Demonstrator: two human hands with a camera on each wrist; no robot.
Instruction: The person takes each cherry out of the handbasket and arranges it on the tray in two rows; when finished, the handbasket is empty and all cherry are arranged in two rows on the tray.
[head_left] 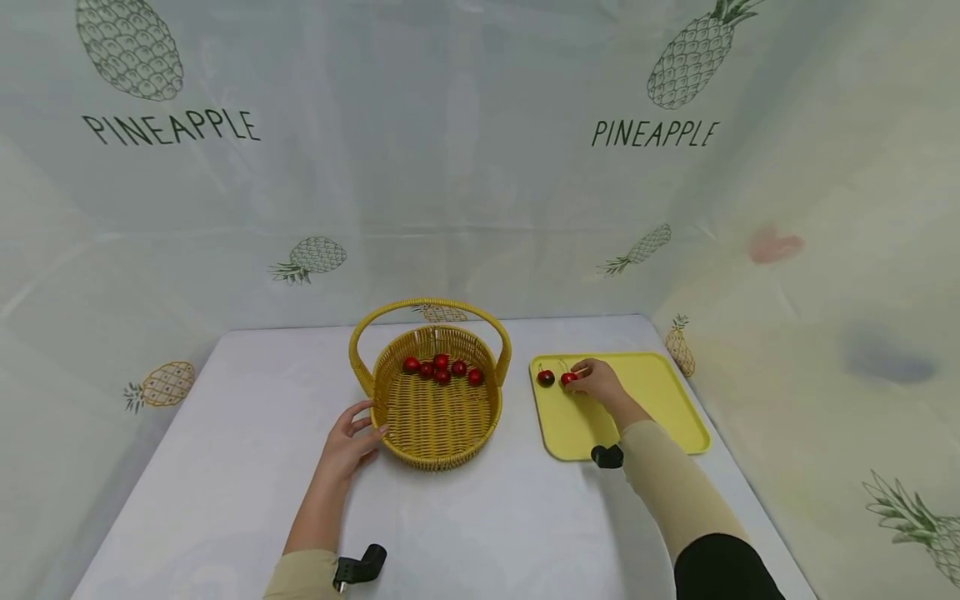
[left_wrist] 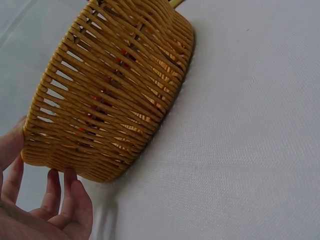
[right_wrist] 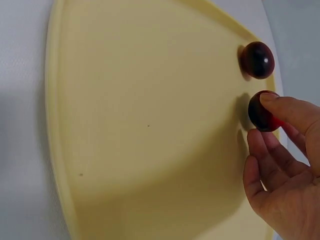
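My right hand (head_left: 597, 382) pinches a dark red cherry (right_wrist: 262, 111) between thumb and fingers, low over the far left part of the yellow tray (head_left: 660, 400). Just left of it in the head view, a second cherry (head_left: 545, 378) with a thin stem lies on the tray. My left hand (head_left: 351, 442) holds the near left side of a woven yellow-brown basket (head_left: 438, 457), its thumb at the rim and fingers against the outer wall, as the left wrist view (left_wrist: 55, 210) shows. Inside the basket, several red cherries (head_left: 442, 362) are gathered toward the back.
Over the basket arches a tall handle (head_left: 430, 302). Both basket and tray stand on a white-covered table (head_left: 480, 533). Behind and at the sides hangs a pale curtain (head_left: 465, 167) printed with pineapples. The tray has a low raised rim (right_wrist: 52, 100).
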